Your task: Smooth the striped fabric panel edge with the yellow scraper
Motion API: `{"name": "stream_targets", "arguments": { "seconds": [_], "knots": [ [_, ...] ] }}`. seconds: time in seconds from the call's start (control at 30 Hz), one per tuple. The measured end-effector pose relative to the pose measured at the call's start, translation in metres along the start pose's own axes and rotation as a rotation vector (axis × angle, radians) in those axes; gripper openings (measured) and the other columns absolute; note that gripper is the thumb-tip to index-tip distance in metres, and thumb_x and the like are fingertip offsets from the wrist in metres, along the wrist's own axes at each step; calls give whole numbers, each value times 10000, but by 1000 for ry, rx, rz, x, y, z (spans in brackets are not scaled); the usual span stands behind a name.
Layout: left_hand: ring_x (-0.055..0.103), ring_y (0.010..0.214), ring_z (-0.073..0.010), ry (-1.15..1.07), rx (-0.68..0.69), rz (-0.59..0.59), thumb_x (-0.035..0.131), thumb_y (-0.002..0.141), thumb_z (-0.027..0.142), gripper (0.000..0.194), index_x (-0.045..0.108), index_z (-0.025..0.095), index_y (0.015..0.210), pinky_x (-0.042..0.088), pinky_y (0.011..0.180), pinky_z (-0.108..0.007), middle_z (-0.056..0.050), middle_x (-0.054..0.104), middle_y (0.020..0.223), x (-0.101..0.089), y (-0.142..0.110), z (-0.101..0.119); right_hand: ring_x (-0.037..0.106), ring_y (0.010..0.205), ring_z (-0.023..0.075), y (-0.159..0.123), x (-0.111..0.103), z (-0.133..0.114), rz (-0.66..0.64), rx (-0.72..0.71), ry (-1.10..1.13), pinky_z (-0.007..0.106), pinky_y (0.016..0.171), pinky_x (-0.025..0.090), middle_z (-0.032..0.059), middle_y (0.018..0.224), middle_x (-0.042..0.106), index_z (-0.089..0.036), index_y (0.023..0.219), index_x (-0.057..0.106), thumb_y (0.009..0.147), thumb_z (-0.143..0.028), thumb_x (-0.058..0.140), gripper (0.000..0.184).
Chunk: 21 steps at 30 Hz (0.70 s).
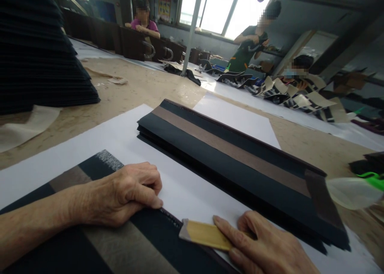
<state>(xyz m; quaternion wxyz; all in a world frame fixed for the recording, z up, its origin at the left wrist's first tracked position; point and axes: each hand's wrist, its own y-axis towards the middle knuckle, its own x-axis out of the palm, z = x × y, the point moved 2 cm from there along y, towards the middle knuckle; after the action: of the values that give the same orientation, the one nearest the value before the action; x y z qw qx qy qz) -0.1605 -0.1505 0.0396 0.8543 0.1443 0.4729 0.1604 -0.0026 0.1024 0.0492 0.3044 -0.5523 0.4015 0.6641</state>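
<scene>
One bamboo scraper (207,235) lies pinched under the right hand (264,248) grip.

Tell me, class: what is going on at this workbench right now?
A person's left hand presses down on a flat dark striped sheet. The right hand holds a yellowish flat scraper against that sheet's edge. Both lie on white paper, beside a stack of similar folded sheets. Other people work further back.
</scene>
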Motion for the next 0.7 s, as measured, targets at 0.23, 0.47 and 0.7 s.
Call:
{"name": "stream_targets", "arguments": {
  "seconds": [0.23,0.47,0.7],
  "knots": [
    [477,772,-134,-17,14,-9,412,787,-52,314,594,183,888,368,722,-269,-27,538,832,0,2,-2,554,571,92,11,1,-2,-7,-5,45,162,496,458,32,765,505,-220,1274,531,1018,-264,262,374],
    [473,770,-135,-26,0,-3,415,781,-40,305,601,179,883,361,728,-279,-28,540,827,-1,1,-1,560,563,106,21,5,-6,19,5,60,179,481,471,44,780,514,-214,1285,523,1015,-261,248,388],
    [477,762,-131,-51,-14,4,435,801,-28,283,608,181,882,363,724,-267,-25,541,822,0,-1,-2,573,587,97,29,2,-8,25,46,102,169,501,478,36,785,523,-227,1266,544,1021,-290,258,382]
  ]
}}
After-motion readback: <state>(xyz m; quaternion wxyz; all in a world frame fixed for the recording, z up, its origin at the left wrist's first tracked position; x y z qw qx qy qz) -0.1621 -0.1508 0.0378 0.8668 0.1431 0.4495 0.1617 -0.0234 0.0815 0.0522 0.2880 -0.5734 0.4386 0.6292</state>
